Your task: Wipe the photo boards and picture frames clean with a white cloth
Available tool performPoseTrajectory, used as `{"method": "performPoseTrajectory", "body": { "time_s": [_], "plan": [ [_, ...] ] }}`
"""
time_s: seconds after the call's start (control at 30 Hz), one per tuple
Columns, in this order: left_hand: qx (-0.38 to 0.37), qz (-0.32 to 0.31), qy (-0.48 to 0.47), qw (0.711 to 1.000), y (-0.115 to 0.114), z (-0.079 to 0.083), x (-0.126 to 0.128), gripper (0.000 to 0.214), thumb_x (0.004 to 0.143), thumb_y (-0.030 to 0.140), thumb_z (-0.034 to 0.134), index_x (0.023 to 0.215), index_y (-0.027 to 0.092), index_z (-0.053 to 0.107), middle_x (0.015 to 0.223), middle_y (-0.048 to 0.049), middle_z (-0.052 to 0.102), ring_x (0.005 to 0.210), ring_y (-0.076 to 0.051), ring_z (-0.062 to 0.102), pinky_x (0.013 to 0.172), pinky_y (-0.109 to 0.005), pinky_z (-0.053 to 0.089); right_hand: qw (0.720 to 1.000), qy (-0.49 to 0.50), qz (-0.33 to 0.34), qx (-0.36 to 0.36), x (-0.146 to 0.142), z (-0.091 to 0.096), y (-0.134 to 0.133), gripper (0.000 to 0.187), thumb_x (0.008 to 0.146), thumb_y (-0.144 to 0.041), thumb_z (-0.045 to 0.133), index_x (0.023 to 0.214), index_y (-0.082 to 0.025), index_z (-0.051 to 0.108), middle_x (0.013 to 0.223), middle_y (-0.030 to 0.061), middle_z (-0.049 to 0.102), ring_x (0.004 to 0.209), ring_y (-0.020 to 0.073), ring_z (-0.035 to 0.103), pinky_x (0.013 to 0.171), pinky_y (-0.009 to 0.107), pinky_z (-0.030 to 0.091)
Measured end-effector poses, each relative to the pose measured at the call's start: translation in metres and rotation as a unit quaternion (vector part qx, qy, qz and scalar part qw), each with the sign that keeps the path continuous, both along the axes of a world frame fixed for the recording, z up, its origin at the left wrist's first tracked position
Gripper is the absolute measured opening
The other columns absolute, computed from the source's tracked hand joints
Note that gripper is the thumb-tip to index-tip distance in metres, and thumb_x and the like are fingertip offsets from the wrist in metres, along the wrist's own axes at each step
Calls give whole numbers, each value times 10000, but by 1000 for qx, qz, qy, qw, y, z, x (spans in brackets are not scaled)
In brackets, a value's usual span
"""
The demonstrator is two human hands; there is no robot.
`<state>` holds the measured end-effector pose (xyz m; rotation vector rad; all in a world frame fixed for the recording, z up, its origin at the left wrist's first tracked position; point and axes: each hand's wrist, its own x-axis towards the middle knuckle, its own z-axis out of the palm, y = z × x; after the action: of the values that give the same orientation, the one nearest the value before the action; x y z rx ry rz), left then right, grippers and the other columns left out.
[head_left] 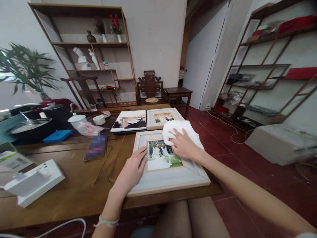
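Observation:
A pale wooden picture frame lies face up at the table's near edge. Inside its wide light-grey border is a photo of two people seated outdoors. My left hand rests on the left side of the border, fingers stretched toward the photo. At the upper right of the frame, my right hand presses a folded white cloth against the border, fingers bent over it. The cloth hides that corner. Just behind lie a second framed photo and a white-edged photo panel.
On the wooden table, a white power strip, a blue box, a black pot and a white teapot stand to the left. A wooden chair and shelves are behind. Red floor tiles lie to the right.

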<state>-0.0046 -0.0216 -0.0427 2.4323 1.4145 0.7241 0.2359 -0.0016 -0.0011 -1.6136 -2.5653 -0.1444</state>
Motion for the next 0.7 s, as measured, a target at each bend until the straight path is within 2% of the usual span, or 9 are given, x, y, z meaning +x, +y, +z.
{"method": "performPoseTrajectory", "body": {
  "time_s": [0.1, 0.23, 0.33, 0.43, 0.5, 0.6, 0.7],
  "plan": [
    [5, -8, -12, 1000, 1, -1, 1, 406, 913, 297, 365, 1237, 136, 549, 1347, -102, 505, 1258, -222, 447, 1073, -395, 348, 999, 3, 45, -28, -11, 5, -26, 339, 787, -151, 431, 1037, -97, 655, 1365, 204, 466, 1306, 377, 330, 1022, 613, 207],
    [18, -5, -27, 999, 3, -5, 0, 415, 911, 300, 356, 1227, 119, 553, 1338, -117, 509, 1252, -217, 452, 1077, -387, 339, 989, 39, 110, -95, -20, 14, -85, 295, 805, -183, 443, 989, -98, 658, 1235, 232, 571, 1223, 369, 453, 1010, 569, 290],
    [53, 54, -47, 996, 3, -7, -2, 425, 890, 297, 376, 1210, 85, 559, 1405, -162, 412, 1297, -250, 389, 1084, -406, 315, 980, 85, 136, -116, -20, 18, -114, 250, 786, -175, 479, 965, -142, 650, 1293, 191, 539, 1276, 330, 409, 1057, 511, 277],
    [42, 150, -64, 986, 2, -6, -2, 507, 854, 287, 430, 1285, 24, 472, 1414, -226, 361, 1314, -303, 352, 1077, -449, 305, 977, 129, 126, -116, -12, 13, -119, 241, 770, -153, 495, 959, -177, 641, 1248, 151, 582, 1288, 283, 407, 1080, 480, 273],
    [-6, 195, -71, 978, 1, -3, -1, 602, 844, 292, 458, 1353, -14, 362, 1371, -251, 410, 1285, -322, 391, 1065, -466, 314, 979, 156, 108, -81, -5, 4, -114, 250, 772, -151, 497, 977, -181, 636, 1185, 139, 619, 1258, 279, 444, 1070, 481, 299],
    [-72, 220, -98, 968, -1, 3, 1, 662, 848, 300, 475, 1399, -4, 272, 1365, -232, 436, 1270, -317, 413, 1060, -454, 315, 977, 204, 57, 15, 8, -14, -105, 243, 807, -191, 487, 1002, -159, 627, 1147, 162, 626, 1171, 313, 514, 969, 485, 420],
    [-138, 235, -155, 950, -4, 6, 0, 722, 825, 317, 529, 1411, 12, 237, 1301, -218, 512, 1213, -316, 480, 1024, -440, 356, 955, 272, -8, 119, 19, -28, -97, 255, 838, -254, 498, 1045, -146, 599, 1081, 175, 642, 1029, 311, 598, 854, 453, 502]
  ]
}}
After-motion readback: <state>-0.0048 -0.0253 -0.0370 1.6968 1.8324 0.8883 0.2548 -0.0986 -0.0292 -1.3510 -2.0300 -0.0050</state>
